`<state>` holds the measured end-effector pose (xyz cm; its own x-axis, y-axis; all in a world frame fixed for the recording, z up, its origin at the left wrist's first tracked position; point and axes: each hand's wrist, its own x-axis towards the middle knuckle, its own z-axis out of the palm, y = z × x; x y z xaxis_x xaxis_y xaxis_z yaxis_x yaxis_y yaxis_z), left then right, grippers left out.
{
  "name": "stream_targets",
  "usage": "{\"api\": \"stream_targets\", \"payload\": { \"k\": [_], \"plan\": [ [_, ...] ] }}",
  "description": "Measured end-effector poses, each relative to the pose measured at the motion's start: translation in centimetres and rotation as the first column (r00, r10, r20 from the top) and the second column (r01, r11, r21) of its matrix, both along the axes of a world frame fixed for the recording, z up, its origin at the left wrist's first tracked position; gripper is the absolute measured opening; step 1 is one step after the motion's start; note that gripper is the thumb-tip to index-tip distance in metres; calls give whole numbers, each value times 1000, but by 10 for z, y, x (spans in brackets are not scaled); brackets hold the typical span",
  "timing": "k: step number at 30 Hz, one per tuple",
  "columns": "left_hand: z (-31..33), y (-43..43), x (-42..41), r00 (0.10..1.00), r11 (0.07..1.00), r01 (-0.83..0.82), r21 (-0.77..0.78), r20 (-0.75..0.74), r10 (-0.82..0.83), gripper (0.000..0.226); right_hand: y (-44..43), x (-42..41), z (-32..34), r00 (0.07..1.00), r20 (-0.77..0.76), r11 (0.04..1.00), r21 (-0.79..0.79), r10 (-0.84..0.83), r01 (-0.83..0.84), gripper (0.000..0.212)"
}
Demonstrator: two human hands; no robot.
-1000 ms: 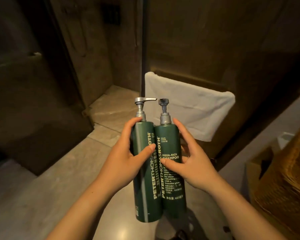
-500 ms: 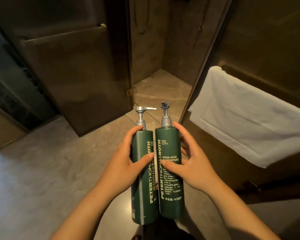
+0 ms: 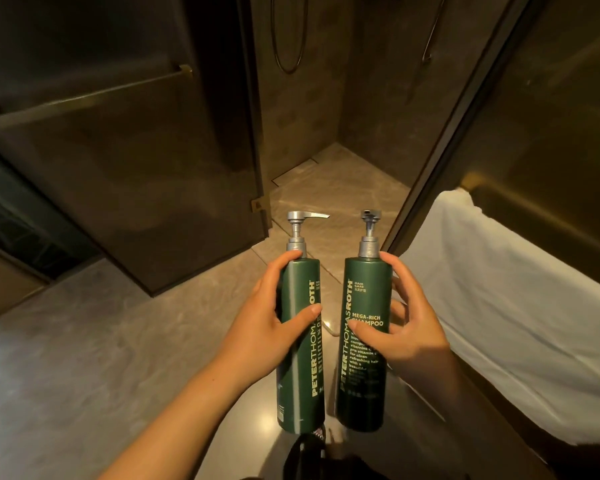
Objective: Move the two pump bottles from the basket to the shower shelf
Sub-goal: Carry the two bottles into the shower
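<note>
- Head view showed the left hand point(image 3: 264, 323) wrapped around the upper half of the left pump bottle point(image 3: 300, 344), thumb across its front and fingers curled behind its shoulder.
- The right hand point(image 3: 409, 327) gripped the shampoo bottle point(image 3: 364, 341) the same way, thumb pressed on the label and fingers bent around its right side.
- Both dark green bottles were held upright in the air, side by side with a narrow gap between them, above the stone floor point(image 3: 101, 341).
- The left bottle's silver pump spout pointed right; the shampoo bottle's pump faced the camera or away, which I could not tell.
- A white towel point(image 3: 499, 306) hung just right of the right hand.
- Beyond the bottles, a dark glass door point(image 3: 136, 150) stood open to the shower stall point(image 3: 326, 188).
</note>
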<state>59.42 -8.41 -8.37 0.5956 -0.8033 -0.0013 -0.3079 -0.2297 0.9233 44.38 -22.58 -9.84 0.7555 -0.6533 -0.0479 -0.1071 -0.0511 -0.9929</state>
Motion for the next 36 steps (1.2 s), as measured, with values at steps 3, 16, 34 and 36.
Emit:
{"api": "stream_targets", "payload": {
  "k": [3, 16, 34, 36],
  "plan": [
    [-3, -25, 15, 1000, 1000, 3, 4, -5, -3, 68, -23, 14, -1, 1000, 6, 1000, 9, -8, 7, 84],
    [-19, -121, 162, 1000, 1000, 10, 11, 9, -10, 67, -112, 159, -11, 994, -108, 990, -134, 24, -39, 90],
    [-25, -285, 403, 990, 996, 86, -28, -113, -88, 68, -257, 395, 18, 988, -149, 965, -261, -49, 9, 89],
    [-30, -306, 415, 985, 995, 99, -27, -137, -102, 68, -277, 405, 14, 986, -154, 969, -246, -68, 28, 89]
  ]
}}
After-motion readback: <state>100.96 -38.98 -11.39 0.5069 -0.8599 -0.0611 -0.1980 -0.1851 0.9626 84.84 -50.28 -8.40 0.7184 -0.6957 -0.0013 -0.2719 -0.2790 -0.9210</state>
